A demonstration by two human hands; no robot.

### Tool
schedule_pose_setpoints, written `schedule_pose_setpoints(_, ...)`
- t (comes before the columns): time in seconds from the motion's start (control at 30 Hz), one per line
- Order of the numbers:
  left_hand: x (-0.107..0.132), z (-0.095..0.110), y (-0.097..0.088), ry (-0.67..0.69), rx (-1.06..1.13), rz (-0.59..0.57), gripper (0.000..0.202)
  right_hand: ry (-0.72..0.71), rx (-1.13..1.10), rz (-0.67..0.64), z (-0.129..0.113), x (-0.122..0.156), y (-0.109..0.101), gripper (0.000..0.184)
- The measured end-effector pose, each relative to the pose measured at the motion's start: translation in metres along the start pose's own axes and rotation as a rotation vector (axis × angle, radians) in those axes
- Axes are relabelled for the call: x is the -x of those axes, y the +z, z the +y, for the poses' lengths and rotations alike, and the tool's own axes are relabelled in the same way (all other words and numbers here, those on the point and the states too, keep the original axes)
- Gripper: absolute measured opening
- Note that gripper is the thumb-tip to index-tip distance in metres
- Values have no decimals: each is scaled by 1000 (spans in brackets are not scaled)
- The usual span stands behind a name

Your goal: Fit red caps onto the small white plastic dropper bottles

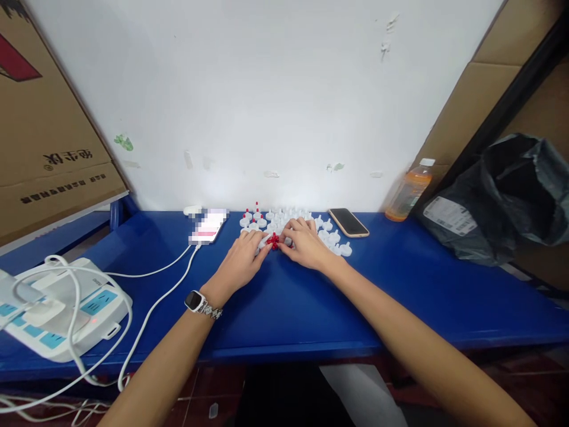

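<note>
My left hand (pixel 242 259) is closed around a white nozzle cap (pixel 264 241), its tapered spout pointing up and right. Just right of it lies a small pile of red tip caps (pixel 274 239) on the blue table. The thumb and forefinger of my right hand (pixel 306 244) pinch at the right edge of this pile, on a small red cap largely hidden by the fingers. Beyond both hands stand many white nozzle caps (pixel 288 216) with bare spouts, more of them (pixel 331 237) to the right. Behind my left hand, several white caps with red tips (pixel 253 219) stand grouped.
A lit phone (pixel 208 226) with a white cable lies at left, near a power strip (pixel 66 314) with looped cords. At right are a dark-screened phone (pixel 349 222), an orange drink bottle (pixel 409 191) and a black plastic bag (pixel 484 201). A white wall (pixel 267 107) borders the blue table (pixel 284 314).
</note>
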State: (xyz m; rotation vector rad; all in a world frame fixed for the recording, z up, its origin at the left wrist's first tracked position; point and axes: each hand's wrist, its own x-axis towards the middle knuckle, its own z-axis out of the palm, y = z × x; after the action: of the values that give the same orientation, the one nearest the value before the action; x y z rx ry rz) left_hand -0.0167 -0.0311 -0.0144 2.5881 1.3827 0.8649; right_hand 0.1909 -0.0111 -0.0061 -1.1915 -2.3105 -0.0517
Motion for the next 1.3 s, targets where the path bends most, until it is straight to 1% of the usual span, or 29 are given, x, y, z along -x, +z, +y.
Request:
schedule_pose_setpoints(0.03,0,1,0,1,11,3,35,35,-108,44,-2,-1,0,15)
schedule_pose_setpoints(0.1,1,3,1,7,46,2,36,118,-391,120,-5,-4,0,16)
schedule_pose_setpoints(0.17,1,7,1,19,97,-7,37,184,-678,159,-8,-7,2,21)
schedule_pose_setpoints(0.27,3,11,2,26,172,-18,36,223,-972,155,-11,-10,5,30)
schedule_pose_setpoints(0.37,4,11,2,22,212,-19,35,239,-1131,116,-12,-10,5,36)
schedule_pose_setpoints(0.5,5,12,2,37,217,-29,36,274,-1180,68,-12,-11,-3,39)
schedule_pose_setpoints(0.67,4,21,-5,41,169,-26,39,309,-1178,1,-9,-11,-15,39)
schedule_pose_setpoints(0.87,6,26,-11,109,66,0,38,328,-1201,-84,-6,-10,-18,40)
schedule_pose_setpoints(1.0,6,25,-9,116,20,31,37,332,-1264,-89,-8,-9,-17,39)
schedule_pose_setpoints(1.13,5,24,-7,99,42,45,35,341,-1252,-93,-14,-9,-16,40)
schedule_pose_setpoints(1.2,6,24,-8,90,93,48,34,344,-1254,-50,-19,-9,-13,42)
schedule_pose_setpoints(1.3,6,25,-7,60,231,23,35,335,-1274,36,-26,-8,-8,44)
